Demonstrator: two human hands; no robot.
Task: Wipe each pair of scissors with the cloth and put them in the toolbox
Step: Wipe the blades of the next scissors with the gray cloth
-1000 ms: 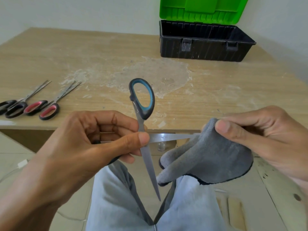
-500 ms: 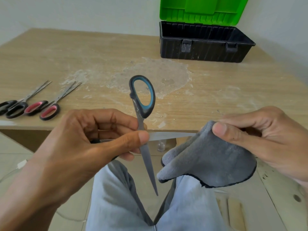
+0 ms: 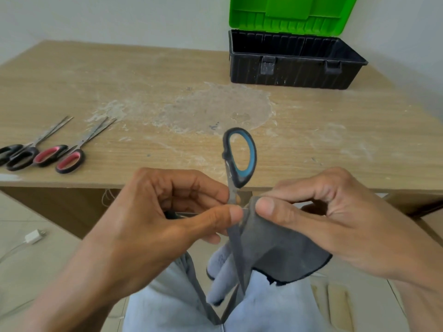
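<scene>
Below the table edge, over the person's lap: left hand (image 3: 167, 219) (L) grips the black-and-blue-handled steel scissors (image 3: 239, 180), blades spread, thumb and fingers curled round the lower handle and pivot. One handle loop stands up; one blade points down. Right hand (image 3: 335, 221) (R) pinches the grey fabric cloth (image 3: 285, 255) between thumb and fingers, right at the pivot and touching L thumb. The 2nd blade is hidden, prob. inside the cloth fold.

Step in hand, by judgement: wiping pr. no. 1, blade stage. Next move prob. calls for R to draw the pinched cloth outward along the blade to its tip, fingers off the edge, L steady. Then shut the blades and carry the pr. to the black plastic toolbox (image 3: 294, 68), green lid raised, at the far right of the worn wooden table (image 3: 167, 73).

Count:
- Scissors: 3 prs., 1 in hand and 2 side by side at the table's near-left edge, i.e. a black-handled pr. (image 3: 22, 159) and a red-and-black-handled pr. (image 3: 69, 161).
- Cloth: 1.
- Toolbox: 1; no scissors visible inside, floor partly hidden.
- Hands: 2.
</scene>
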